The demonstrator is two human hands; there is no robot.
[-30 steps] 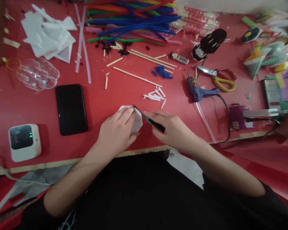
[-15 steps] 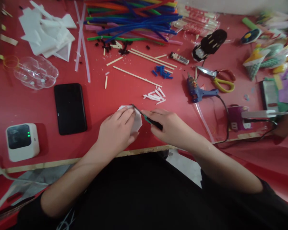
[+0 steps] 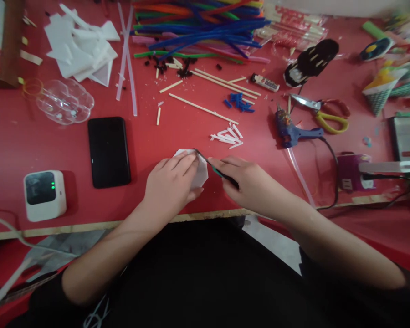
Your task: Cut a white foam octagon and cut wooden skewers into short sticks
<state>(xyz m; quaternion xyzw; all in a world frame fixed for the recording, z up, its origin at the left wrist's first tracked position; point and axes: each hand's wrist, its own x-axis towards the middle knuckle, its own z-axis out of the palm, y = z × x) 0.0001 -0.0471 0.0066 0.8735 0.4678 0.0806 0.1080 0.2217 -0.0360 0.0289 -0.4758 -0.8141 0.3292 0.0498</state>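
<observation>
A small white sheet with angled corners (image 3: 201,174) lies on the red table close to its front edge. My left hand (image 3: 172,182) holds it down, fingers close together on top and the thumb at its lower edge; most of the left part is hidden under the hand. In my right hand (image 3: 248,180) is a craft knife (image 3: 228,176) with a black and green handle, its thin dark blade pointing up and left. The tip rests at the sheet's top edge, beside my left fingertips. Short white stick pieces (image 3: 228,135) lie in a small pile just beyond.
A black phone (image 3: 109,152) and a white device with a screen (image 3: 45,196) lie to the left. A glue gun (image 3: 290,130) and pliers (image 3: 323,111) lie right, with a cord. Farther back are white sheets (image 3: 80,50), coloured pipe cleaners (image 3: 205,29) and wooden sticks (image 3: 203,108).
The whole view has shifted slightly, so things appear farther right. Both hands, the sheet and the knife keep nearly the same places relative to each other.
</observation>
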